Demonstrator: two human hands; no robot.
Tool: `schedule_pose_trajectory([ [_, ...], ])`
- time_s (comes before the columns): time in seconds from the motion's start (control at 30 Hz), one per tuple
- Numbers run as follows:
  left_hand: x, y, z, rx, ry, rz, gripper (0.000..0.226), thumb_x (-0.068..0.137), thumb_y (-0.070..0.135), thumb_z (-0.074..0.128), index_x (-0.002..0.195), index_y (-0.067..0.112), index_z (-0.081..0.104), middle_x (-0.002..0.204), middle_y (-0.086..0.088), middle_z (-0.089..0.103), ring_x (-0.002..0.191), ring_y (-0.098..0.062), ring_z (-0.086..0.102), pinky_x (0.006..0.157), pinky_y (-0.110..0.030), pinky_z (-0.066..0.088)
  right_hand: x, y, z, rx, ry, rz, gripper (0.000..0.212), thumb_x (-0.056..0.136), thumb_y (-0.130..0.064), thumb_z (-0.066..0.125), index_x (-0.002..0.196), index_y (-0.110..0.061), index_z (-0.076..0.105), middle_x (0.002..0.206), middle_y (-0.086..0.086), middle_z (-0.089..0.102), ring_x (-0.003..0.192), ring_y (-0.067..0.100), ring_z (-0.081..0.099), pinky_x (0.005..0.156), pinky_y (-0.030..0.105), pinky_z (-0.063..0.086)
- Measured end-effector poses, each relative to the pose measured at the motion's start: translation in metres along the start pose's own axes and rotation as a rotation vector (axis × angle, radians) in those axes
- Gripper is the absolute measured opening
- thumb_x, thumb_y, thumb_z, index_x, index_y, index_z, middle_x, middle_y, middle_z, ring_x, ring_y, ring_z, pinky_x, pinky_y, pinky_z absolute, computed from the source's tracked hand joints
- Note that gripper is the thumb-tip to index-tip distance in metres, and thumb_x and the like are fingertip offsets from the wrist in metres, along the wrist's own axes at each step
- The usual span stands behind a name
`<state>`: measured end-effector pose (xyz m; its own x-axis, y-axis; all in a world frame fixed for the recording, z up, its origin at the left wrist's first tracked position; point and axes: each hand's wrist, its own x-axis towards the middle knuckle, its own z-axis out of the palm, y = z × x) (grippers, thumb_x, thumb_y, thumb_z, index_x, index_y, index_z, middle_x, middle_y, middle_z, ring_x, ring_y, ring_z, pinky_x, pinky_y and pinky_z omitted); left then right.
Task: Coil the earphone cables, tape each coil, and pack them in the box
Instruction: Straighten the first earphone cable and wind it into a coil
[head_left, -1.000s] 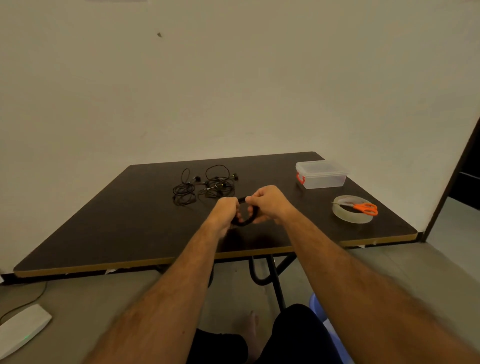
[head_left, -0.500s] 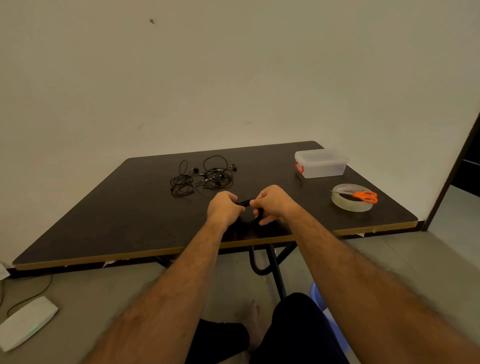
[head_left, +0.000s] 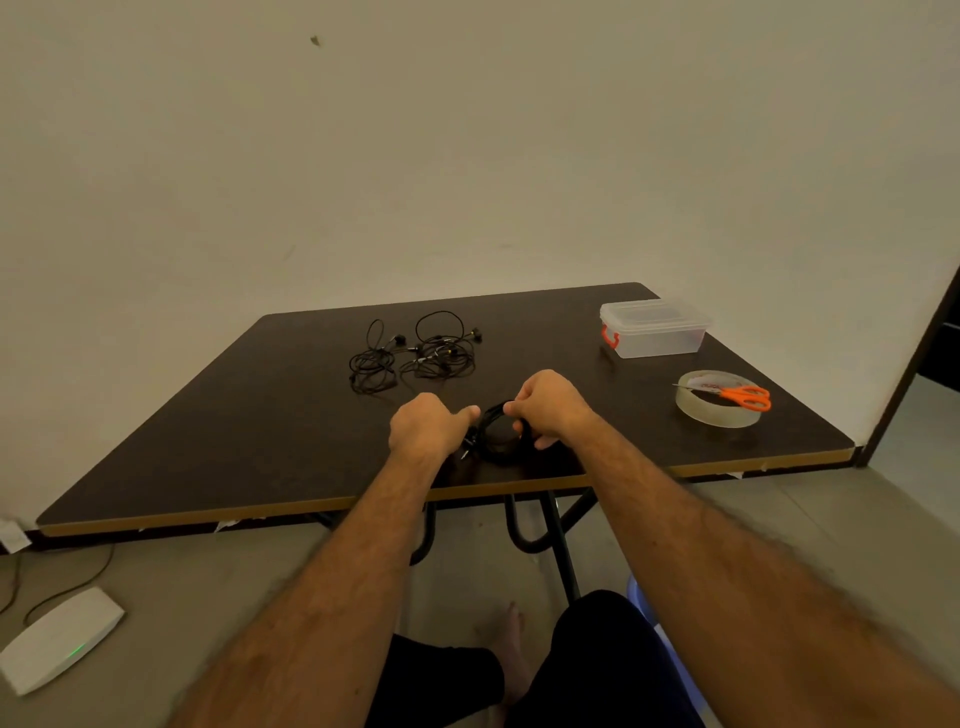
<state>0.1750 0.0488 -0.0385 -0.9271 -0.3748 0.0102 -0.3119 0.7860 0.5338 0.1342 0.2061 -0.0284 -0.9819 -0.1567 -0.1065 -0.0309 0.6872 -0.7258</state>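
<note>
A black earphone cable coil (head_left: 497, 434) hangs between my two hands just above the dark table (head_left: 260, 431). My left hand (head_left: 428, 426) grips its left side with curled fingers, thumb pointing right. My right hand (head_left: 548, 408) pinches the coil's upper right part. Two loose tangles of black earphones (head_left: 415, 351) lie farther back on the table. A clear plastic box (head_left: 654, 327) with a lid and a red latch stands at the back right. A roll of clear tape (head_left: 719, 408) lies at the right.
Orange-handled scissors (head_left: 740, 395) rest across the top of the tape roll. The table's near edge runs just under my wrists. On the floor at the left lies a white device (head_left: 57, 642) with a green light and a cable. A dark doorway opens at the far right.
My hands have drawn slightly apart, so more of the coil's loop shows between them. The camera has tilted a little; the objects on the table stay put.
</note>
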Motion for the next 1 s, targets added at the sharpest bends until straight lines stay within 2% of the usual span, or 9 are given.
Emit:
schedule_pose_trajectory([
  [0.13, -0.003, 0.001, 0.002, -0.022, -0.04, -0.001, 0.039, 0.092, 0.048, 0.062, 0.08, 0.011, 0.067, 0.071, -0.001, 0.071, 0.054, -0.011, 0.064, 0.055, -0.025, 0.052, 0.001, 0.0, 0.001, -0.082, 0.031, -0.023, 0.02, 0.096, -0.031, 0.06, 0.095, -0.012, 0.068, 0.085, 0.002, 0.07, 0.084, 0.018, 0.069, 0.073, 0.033, 0.061],
  [0.23, -0.001, 0.003, 0.003, -0.069, -0.057, 0.029, 0.03, 0.094, 0.039, 0.063, 0.088, 0.01, 0.071, 0.077, -0.004, 0.073, 0.066, -0.016, 0.07, 0.071, -0.033, 0.06, 0.003, 0.001, 0.003, -0.175, 0.037, -0.038, 0.023, 0.096, -0.033, 0.061, 0.093, -0.012, 0.068, 0.089, 0.007, 0.069, 0.083, 0.02, 0.068, 0.075, 0.036, 0.061],
  [0.3, 0.0, 0.004, 0.004, -0.086, -0.054, 0.038, 0.028, 0.093, 0.036, 0.064, 0.09, 0.01, 0.072, 0.081, -0.005, 0.073, 0.075, -0.02, 0.071, 0.077, -0.038, 0.06, 0.004, 0.002, 0.004, -0.223, 0.041, -0.043, 0.023, 0.095, -0.033, 0.061, 0.094, -0.011, 0.068, 0.09, 0.008, 0.068, 0.083, 0.021, 0.068, 0.077, 0.037, 0.06],
  [0.4, 0.0, 0.004, 0.004, -0.069, -0.042, 0.056, 0.028, 0.092, 0.036, 0.065, 0.087, 0.01, 0.073, 0.082, -0.006, 0.073, 0.077, -0.021, 0.07, 0.077, -0.038, 0.06, 0.006, 0.004, 0.003, -0.306, 0.068, -0.043, 0.024, 0.093, -0.035, 0.064, 0.096, -0.011, 0.068, 0.092, 0.006, 0.069, 0.085, 0.019, 0.066, 0.08, 0.038, 0.059],
  [0.53, -0.003, 0.004, 0.004, -0.049, -0.047, 0.069, 0.031, 0.093, 0.039, 0.064, 0.086, 0.01, 0.073, 0.08, -0.004, 0.072, 0.076, -0.019, 0.069, 0.076, -0.036, 0.059, 0.004, 0.006, 0.006, -0.372, 0.102, -0.041, 0.025, 0.091, -0.038, 0.066, 0.097, -0.014, 0.068, 0.091, 0.004, 0.068, 0.084, 0.018, 0.066, 0.077, 0.036, 0.058],
  [0.7, -0.006, 0.004, 0.004, -0.036, -0.048, 0.08, 0.032, 0.093, 0.042, 0.063, 0.09, 0.012, 0.071, 0.077, -0.001, 0.068, 0.075, -0.016, 0.067, 0.066, -0.03, 0.055, 0.0, 0.006, 0.008, -0.403, 0.117, -0.068, 0.026, 0.091, -0.04, 0.065, 0.1, -0.016, 0.067, 0.094, 0.003, 0.068, 0.086, 0.016, 0.066, 0.077, 0.034, 0.057],
  [1.0, -0.01, 0.003, 0.001, -0.048, -0.048, 0.081, 0.032, 0.092, 0.042, 0.063, 0.098, 0.012, 0.071, 0.086, -0.002, 0.07, 0.079, -0.018, 0.069, 0.077, -0.035, 0.059, -0.006, 0.006, 0.006, -0.378, 0.152, -0.114, 0.029, 0.095, -0.042, 0.059, 0.106, -0.017, 0.067, 0.097, 0.001, 0.069, 0.089, 0.014, 0.064, 0.083, 0.036, 0.056],
])
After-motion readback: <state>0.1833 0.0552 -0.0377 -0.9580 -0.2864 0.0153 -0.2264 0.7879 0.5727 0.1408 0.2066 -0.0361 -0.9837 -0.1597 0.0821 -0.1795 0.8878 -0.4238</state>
